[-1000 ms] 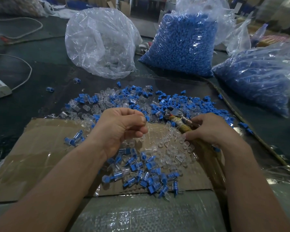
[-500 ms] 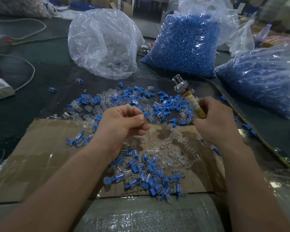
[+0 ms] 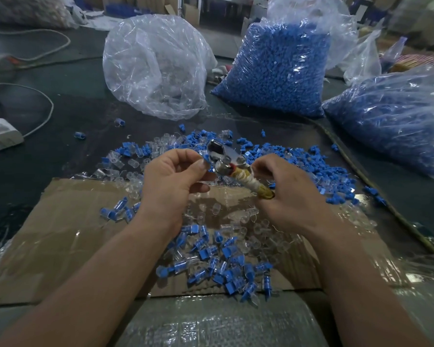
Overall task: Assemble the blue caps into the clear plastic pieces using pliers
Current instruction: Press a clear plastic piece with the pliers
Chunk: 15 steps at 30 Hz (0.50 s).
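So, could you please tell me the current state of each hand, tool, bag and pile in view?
pliers, held raised; jaw opening unclear.
left hand, pinching a blue piece at the pliers' head.
right hand, gripping the wrapped pliers handle.
clear bag, slumped, mostly empty.
upright blue bag, standing, full of caps.
right blue bag, lying on its side, full.
assembled pieces, heaped loose on the cardboard.

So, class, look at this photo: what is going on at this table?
A person is fitting parts by hand. The right hand grips the wrapped handle of the pliers, while the left hand pinches a blue cap at the pliers' metal head. Loose caps and clear pieces lie scattered behind the hands. Assembled pieces are piled on the cardboard nearer the person.
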### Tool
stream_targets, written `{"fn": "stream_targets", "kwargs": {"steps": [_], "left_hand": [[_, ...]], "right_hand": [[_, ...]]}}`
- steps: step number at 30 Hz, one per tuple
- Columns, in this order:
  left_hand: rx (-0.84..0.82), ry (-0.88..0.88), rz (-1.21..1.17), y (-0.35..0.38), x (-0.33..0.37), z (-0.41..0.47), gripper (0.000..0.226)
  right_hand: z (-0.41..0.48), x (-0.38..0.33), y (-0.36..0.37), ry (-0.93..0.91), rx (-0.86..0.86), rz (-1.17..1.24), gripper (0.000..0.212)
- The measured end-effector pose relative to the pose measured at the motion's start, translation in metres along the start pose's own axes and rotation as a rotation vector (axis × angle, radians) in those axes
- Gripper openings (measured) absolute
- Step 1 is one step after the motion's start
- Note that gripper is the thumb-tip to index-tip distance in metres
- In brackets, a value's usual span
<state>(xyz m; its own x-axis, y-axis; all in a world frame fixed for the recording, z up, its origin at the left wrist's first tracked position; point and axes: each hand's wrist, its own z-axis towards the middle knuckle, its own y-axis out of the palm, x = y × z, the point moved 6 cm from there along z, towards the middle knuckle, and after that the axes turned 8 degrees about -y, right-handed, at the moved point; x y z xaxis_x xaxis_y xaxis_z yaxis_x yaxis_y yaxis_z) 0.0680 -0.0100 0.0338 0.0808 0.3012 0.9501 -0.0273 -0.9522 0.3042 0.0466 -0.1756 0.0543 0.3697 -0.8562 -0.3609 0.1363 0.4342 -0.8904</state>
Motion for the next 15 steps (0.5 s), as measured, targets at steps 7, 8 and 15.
{"fn": "stream_targets", "kwargs": {"steps": [7,8,15], "left_hand": [[-0.012,0.036,0.016,0.0002,0.0006,-0.0002,0.018],[-0.018,0.038,0.02,0.0,0.0004,-0.0001,0.017],[-0.013,0.071,0.072,0.001,0.0006,-0.0013,0.019]], "right_hand": [[-0.0007,-0.0009,0.0016,0.014,-0.047,0.05,0.035],[-0.0008,-0.001,0.0022,0.015,-0.059,0.054,0.035],[-0.0015,-0.0027,0.005,0.011,-0.112,0.052,0.029]]}}
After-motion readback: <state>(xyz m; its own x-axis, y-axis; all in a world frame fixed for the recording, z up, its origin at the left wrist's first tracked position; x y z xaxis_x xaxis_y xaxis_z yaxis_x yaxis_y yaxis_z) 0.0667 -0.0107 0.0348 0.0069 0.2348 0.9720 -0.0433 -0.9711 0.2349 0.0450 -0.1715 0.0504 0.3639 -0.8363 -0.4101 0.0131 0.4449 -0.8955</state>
